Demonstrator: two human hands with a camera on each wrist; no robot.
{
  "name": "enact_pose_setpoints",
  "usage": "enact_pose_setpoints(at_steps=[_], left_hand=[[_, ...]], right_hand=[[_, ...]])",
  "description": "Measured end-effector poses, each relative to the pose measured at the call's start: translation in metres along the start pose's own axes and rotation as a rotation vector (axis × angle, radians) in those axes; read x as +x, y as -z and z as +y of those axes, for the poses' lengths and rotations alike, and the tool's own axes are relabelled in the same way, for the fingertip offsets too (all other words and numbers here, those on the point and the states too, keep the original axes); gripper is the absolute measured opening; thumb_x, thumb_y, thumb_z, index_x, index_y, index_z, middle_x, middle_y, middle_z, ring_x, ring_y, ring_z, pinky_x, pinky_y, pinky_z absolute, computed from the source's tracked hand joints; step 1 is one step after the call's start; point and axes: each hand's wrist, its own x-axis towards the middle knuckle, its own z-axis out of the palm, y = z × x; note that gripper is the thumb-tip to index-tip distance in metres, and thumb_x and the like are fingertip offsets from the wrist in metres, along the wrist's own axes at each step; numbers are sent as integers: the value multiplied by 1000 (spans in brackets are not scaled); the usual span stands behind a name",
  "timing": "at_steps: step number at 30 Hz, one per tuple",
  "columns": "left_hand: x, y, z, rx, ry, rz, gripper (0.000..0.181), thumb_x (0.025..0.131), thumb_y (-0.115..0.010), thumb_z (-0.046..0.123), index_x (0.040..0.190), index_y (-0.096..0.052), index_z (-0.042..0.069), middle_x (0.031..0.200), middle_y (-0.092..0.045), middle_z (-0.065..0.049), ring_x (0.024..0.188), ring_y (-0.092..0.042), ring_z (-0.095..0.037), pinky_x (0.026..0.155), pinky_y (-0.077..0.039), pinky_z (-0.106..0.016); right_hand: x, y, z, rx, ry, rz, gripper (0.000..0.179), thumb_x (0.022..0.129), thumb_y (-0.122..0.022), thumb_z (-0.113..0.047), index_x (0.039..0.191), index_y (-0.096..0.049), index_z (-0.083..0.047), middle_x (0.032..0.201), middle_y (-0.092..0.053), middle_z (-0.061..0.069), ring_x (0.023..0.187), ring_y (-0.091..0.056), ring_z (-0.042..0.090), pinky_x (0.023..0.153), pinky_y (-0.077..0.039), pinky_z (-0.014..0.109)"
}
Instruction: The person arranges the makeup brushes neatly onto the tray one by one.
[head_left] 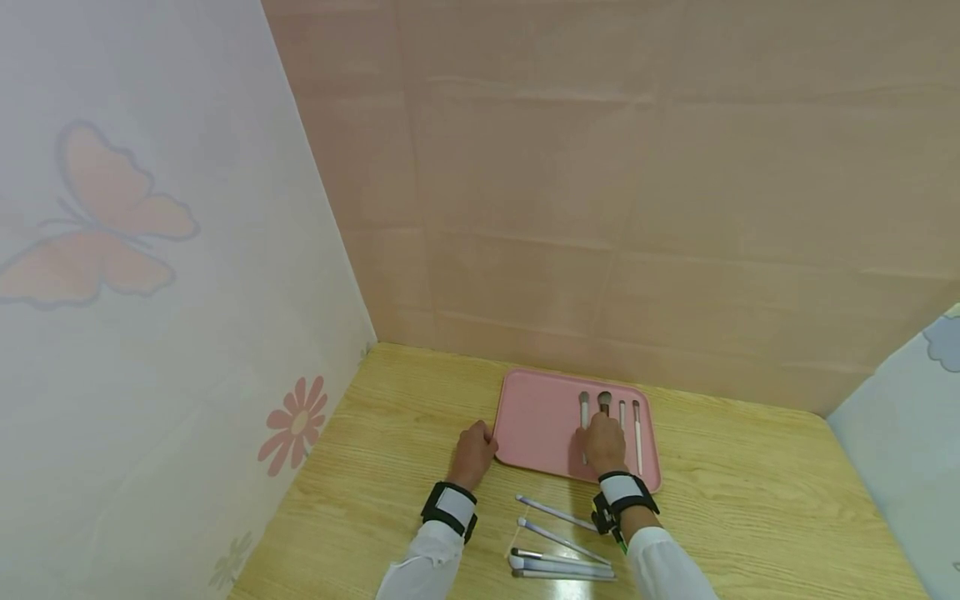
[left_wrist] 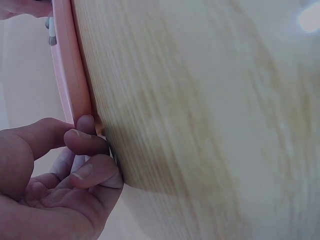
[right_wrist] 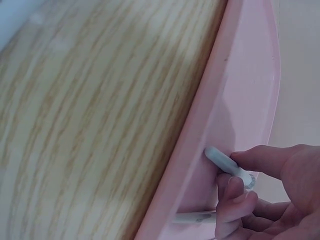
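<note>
A pink tray (head_left: 536,425) lies on the table with several makeup brushes side by side in its right part. My left hand (head_left: 473,454) is at the tray's front left corner. In the left wrist view, its thumb and curled fingers (left_wrist: 90,142) pinch the tray's rim (left_wrist: 75,85). Over the tray, my right hand (head_left: 603,443) pinches a pale-handled makeup brush (right_wrist: 222,161) between thumb and fingers, its handle end close to the tray's near wall. Another brush handle (right_wrist: 195,217) lies beside it. In the head view the right hand partly hides a wide-headed brush (head_left: 604,400).
In front of the tray, several more brushes (head_left: 562,565) lie on the wooden table (head_left: 405,417), between the two forearms. A pinkish-brown wall covering (head_left: 525,208) rises behind the table, and a pale decorated wall (head_left: 187,375) stands on the left.
</note>
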Motion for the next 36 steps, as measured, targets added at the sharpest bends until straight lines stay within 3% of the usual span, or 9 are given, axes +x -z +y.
enact_pose_setpoints(at_steps=[10, 21, 32, 36], left_hand=[[-1, 1, 0, 5, -34, 9, 16, 89, -62, -3, 77, -54, 2, 66, -50, -2, 59, -43, -12, 53, -34, -23], [0, 2, -1, -7, -29, 4, 16, 89, -62, -2, 77, -53, 3, 66, -49, -1, 59, -43, -12, 52, -34, -23], [2, -3, -3, 13, -41, 7, 16, 87, -63, -2, 75, -54, 4, 65, -51, -2, 58, -43, -12, 52, -35, -23], [1, -1, -1, 17, -42, -3, 14, 88, -62, -2, 77, -55, 3, 66, -52, -3, 58, -44, -12, 51, -35, -24]], right_hand=[[-2, 1, -2, -12, -5, -2, 26, 88, -70, -11, 70, -62, 6, 61, -63, 15, 51, -57, 21, 47, -42, 32], [-7, 6, -5, -12, 26, 8, 30, 89, -70, -13, 66, -60, 4, 56, -58, 11, 47, -53, 18, 46, -39, 30], [-20, 27, -2, 6, 65, 28, 45, 96, -61, -19, 54, -51, -7, 45, -41, -2, 39, -40, 12, 39, -28, 25], [-29, 40, -5, 41, 109, 38, 39, 96, -57, -13, 59, -50, -5, 49, -38, -2, 42, -35, 11, 41, -26, 25]])
